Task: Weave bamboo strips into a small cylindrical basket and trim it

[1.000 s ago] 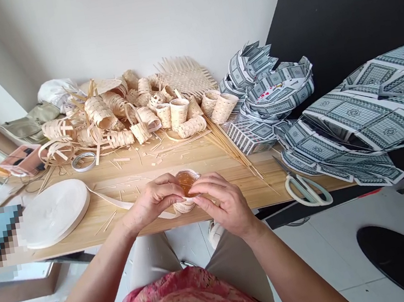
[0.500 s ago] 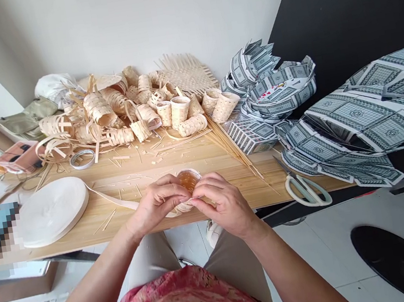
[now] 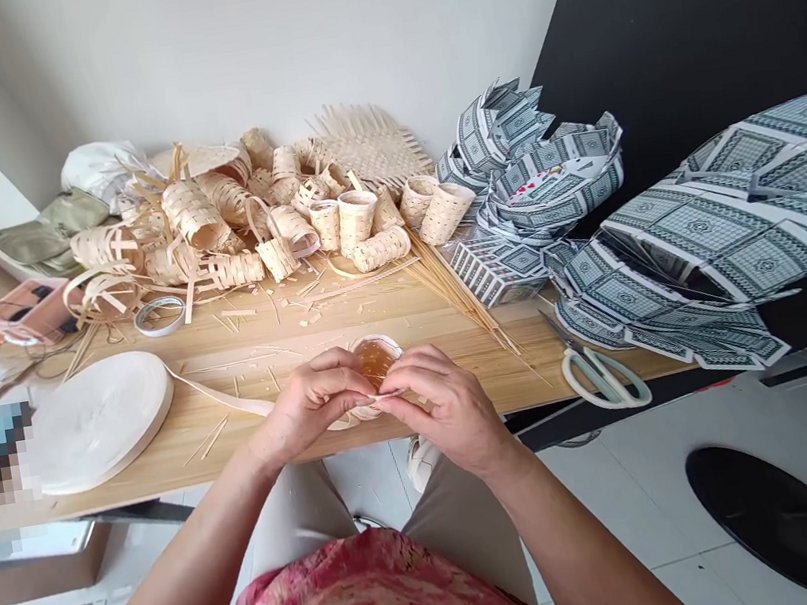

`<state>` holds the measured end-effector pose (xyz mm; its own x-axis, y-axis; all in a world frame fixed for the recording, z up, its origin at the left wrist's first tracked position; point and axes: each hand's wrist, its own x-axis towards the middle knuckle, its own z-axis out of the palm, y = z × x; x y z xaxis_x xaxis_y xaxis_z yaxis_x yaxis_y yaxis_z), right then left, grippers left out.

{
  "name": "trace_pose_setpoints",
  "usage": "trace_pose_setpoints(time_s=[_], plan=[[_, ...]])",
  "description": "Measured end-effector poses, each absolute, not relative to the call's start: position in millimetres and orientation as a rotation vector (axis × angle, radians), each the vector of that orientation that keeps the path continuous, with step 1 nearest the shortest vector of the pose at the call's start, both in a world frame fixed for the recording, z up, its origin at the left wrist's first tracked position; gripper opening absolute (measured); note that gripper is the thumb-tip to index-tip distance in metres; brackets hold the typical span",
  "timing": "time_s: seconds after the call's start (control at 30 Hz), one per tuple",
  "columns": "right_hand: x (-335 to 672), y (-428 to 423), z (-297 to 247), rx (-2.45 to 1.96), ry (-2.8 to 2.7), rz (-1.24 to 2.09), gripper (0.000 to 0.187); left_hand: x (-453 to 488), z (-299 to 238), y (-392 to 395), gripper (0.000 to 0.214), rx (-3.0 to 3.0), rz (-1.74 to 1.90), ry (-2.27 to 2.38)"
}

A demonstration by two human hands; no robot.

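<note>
My left fingers (image 3: 349,381) and right fingers (image 3: 412,379) pinch narrowly at the woven cup's (image 3: 373,356) near rim. I'd press in short, even pinches, keeping the pale strip (image 3: 225,398) untwisted.

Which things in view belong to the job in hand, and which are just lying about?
Apparently in use:
small woven cup, at the fingertips of the left hand and right hand
pale strip, leading toward the left hand
white roll, joined to that strip

Lying about:
scissors
tape ring
heaped woven pieces
thin sticks
card-patterned pieces
</note>
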<state>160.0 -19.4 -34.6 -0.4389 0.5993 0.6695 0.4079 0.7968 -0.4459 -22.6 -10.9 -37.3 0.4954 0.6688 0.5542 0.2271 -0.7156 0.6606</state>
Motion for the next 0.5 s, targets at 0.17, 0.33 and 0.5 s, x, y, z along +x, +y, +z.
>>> trace_pose_setpoints(time_s=[0.17, 0.33, 0.5], plan=[[168, -22, -37, -0.703, -2.002, 0.479, 0.016, -24, -39, -12, 0.011, 2.269, 1.118, 0.709], [172, -30, -35, -0.748, -1.822, 0.539, 0.020, -23, -38, -13, 0.014, 2.353, 1.076, 0.684], [177, -34, -23, -0.845, -1.694, 0.624, 0.023, -23, -32, -19, 0.018, 2.694, 0.991, 0.722]])
